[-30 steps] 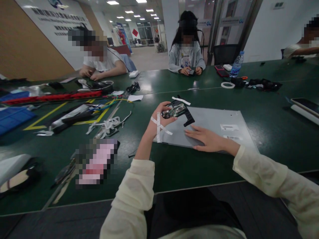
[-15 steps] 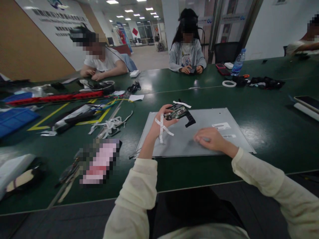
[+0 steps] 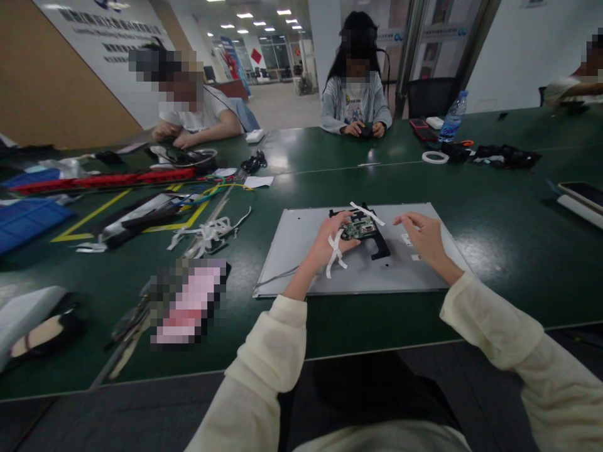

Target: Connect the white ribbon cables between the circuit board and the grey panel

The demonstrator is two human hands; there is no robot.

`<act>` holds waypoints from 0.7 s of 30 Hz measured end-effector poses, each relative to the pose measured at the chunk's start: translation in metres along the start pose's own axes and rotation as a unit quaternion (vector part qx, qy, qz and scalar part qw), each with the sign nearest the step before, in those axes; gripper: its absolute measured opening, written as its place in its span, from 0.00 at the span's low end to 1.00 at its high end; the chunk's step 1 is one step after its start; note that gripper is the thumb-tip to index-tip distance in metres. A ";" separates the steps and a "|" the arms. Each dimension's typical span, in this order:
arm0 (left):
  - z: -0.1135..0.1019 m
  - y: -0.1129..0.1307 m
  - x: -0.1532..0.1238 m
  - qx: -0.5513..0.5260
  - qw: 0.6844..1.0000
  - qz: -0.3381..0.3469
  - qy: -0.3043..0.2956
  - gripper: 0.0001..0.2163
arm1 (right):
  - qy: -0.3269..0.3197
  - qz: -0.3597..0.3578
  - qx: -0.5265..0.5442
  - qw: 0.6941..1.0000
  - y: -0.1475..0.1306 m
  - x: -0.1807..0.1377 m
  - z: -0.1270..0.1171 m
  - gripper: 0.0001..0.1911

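A grey metal panel (image 3: 301,251) lies flat on the green table in front of me. My left hand (image 3: 327,242), with white tape strips stuck on its back, grips a small green circuit board on a black bracket (image 3: 362,229) and holds it low over the panel. A white tape strip (image 3: 367,213) lies across the top of the board. My right hand (image 3: 421,235) hovers just right of the board above the panel's white labels (image 3: 407,240), fingers loosely curled and holding nothing.
White tape scraps (image 3: 207,233), coloured cables (image 3: 202,191), a red strip (image 3: 98,182) and a blue tray (image 3: 26,220) fill the left side. A tape roll (image 3: 434,157), water bottle (image 3: 453,117) and black items (image 3: 504,156) sit far right. Three people sit around the table.
My left hand lowered the board from mid-air down toward the panel. My right hand lifted off the panel and moved up beside the board. The panel slid left and now lies farther away from me.
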State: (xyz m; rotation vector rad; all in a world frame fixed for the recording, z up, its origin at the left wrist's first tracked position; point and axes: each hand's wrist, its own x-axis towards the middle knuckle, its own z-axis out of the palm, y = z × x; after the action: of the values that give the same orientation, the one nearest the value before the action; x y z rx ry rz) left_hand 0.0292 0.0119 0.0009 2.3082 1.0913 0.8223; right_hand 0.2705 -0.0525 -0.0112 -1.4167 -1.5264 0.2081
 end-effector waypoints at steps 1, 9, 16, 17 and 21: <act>0.001 -0.002 0.000 0.000 1.000 0.006 -0.003 0.30 | -0.006 -0.001 0.001 1.000 0.001 0.000 0.001 0.16; 0.012 -0.016 -0.001 -0.001 0.999 0.046 -0.017 0.31 | -0.078 0.018 -0.050 0.996 0.031 0.003 0.017 0.18; 0.011 -0.010 -0.003 0.004 0.998 0.037 -0.052 0.31 | -0.103 0.008 -0.049 0.993 0.042 0.002 0.023 0.19; 0.011 -0.007 -0.003 0.007 0.998 0.031 -0.054 0.31 | -0.108 0.006 -0.049 0.993 0.042 0.002 0.022 0.18; 0.009 -0.001 -0.003 0.007 0.998 0.018 -0.055 0.31 | -0.119 0.006 -0.054 0.991 0.038 0.001 0.021 0.18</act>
State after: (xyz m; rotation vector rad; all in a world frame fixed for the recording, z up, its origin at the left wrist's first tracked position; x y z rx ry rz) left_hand 0.0332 0.0092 -0.0072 2.3623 1.0136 0.6942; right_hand 0.2802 -0.0300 -0.0475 -1.5303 -1.7463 0.3158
